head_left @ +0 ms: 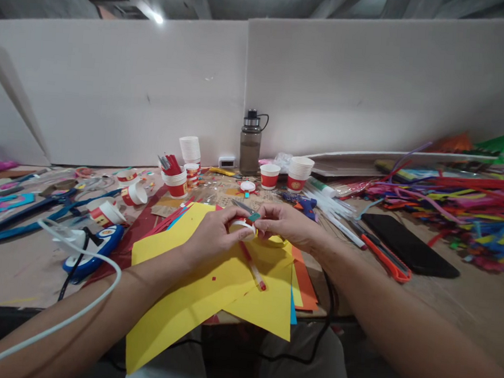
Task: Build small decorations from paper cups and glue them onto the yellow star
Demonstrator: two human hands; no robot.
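My left hand (217,228) is closed around a small, round, white piece that looks like a cut-down paper cup (241,227). The thumb and fingers of my right hand (282,223) pinch a small green piece (254,217) against its edge. Just beyond my fingers shows a grey pointed blade (241,205), perhaps of scissors, its other end hidden. Under both hands lie yellow paper sheets (184,299), with a white and red pen (255,270) on top. A small white round figure with red and blue-green parts (247,187) sits just beyond.
Paper cups (298,172), a cup of red sticks (174,183) and a water bottle (250,148) stand at the back. To the right are a blue glue gun (305,204), an orange cutter (387,259), a black phone (410,243) and pipe cleaners (462,206). A white cable (106,300) crosses my left forearm.
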